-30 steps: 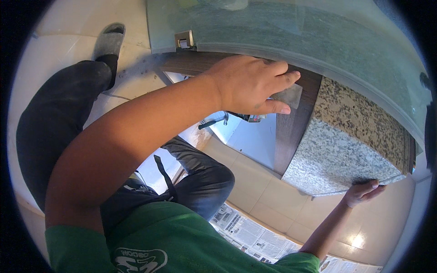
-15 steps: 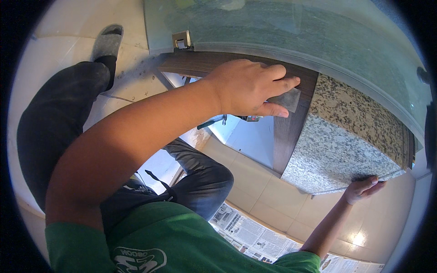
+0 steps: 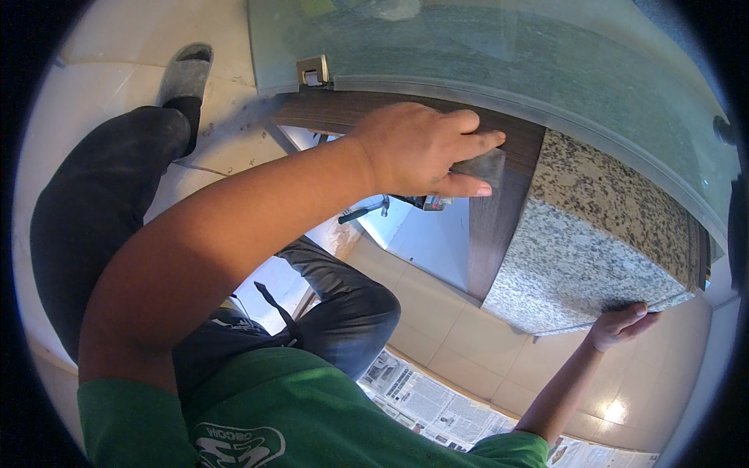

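Pressing a small grey pad (image 3: pixel 482 165) flat against the dark wood panel (image 3: pixel 499 210), the left hand (image 3: pixel 421 148) has its fingers stretched over the pad's top and the thumb closed under its lower edge, so the hand is clamped on the pad. Pad sits right under the fingertips, touching the wood face. Just above the left hand runs the edge of a green glass sheet (image 3: pixel 507 54), with a small brass bracket (image 3: pixel 314 70) on the glass corner up and to the left of the wrist. Right of the left hand, the wood panel meets a speckled granite slab (image 3: pixel 593 234).

Right hand (image 3: pixel 620 326) is well apart from the left, low on the far side, fingers curled over the lower corner of the granite slab and gripping its edge, thumb below.

Below the left hand, through the gap, a hammer (image 3: pixel 365 210) lies on a white surface beside something small I can't make out. Below the forearm: black trousers (image 3: pixel 101 203), a grey slipper (image 3: pixel 186 74) on the cream tile floor (image 3: pixel 437 320), green shirt (image 3: pixel 312 413) at the bottom edge. Newspaper sheets (image 3: pixel 437 405) spread on the floor between the two arms, near the right elbow.
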Tool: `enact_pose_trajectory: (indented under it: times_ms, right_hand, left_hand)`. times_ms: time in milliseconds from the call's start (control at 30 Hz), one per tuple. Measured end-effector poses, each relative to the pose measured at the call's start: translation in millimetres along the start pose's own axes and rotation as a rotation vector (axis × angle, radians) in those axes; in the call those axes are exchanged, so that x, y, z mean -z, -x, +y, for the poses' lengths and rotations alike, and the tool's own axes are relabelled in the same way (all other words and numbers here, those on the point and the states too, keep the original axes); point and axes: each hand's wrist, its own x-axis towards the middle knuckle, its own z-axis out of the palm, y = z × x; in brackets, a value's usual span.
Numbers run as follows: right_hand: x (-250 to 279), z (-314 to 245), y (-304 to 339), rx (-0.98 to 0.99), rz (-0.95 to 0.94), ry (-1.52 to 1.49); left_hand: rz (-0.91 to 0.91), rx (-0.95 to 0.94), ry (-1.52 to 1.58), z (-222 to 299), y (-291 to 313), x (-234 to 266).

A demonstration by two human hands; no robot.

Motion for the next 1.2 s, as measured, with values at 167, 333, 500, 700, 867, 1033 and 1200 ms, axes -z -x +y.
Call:
enact_pose_trajectory:
  times_ms: [167, 333, 500, 700, 867, 1033, 1200]
  right_hand:
    - [-2.8, -7.4, -1.9, 0.015, -0.005, 0.011]
    - [-1.6, -4.3, -0.9, -0.003, 0.004, 0.006]
    - [-1.1, -6.8, -1.5, 0.004, -0.009, 0.026]
    - [-0.7, -3.5, -1.3, 0.027, -0.004, 0.036]
    - [-1.6, -5.8, -1.3, 0.000, -0.006, 0.009]
    - [-2.8, -7.6, -1.9, 0.007, 0.001, 0.026]
    - [-0.2, -5.8, -1.2, 0.015, 0.002, 0.056]
  left_hand:
    - [0.033, -0.026, 0.060, 11.6, -10.4, -4.7]
    - [0.012, -0.005, 0.023, 1.1, -4.7, -3.9]
    - [0.039, -0.031, 0.011, 10.1, -8.1, -2.4]
    - [0.015, 0.001, 0.010, 7.1, -10.3, -0.6]
    - [0.076, -0.043, 0.003, 12.8, -12.8, -4.5]
    - [0.042, -0.009, -0.015, 4.7, -11.2, -4.4]
    - [0.041, -0.005, -0.017, 15.6, -12.5, -2.4]
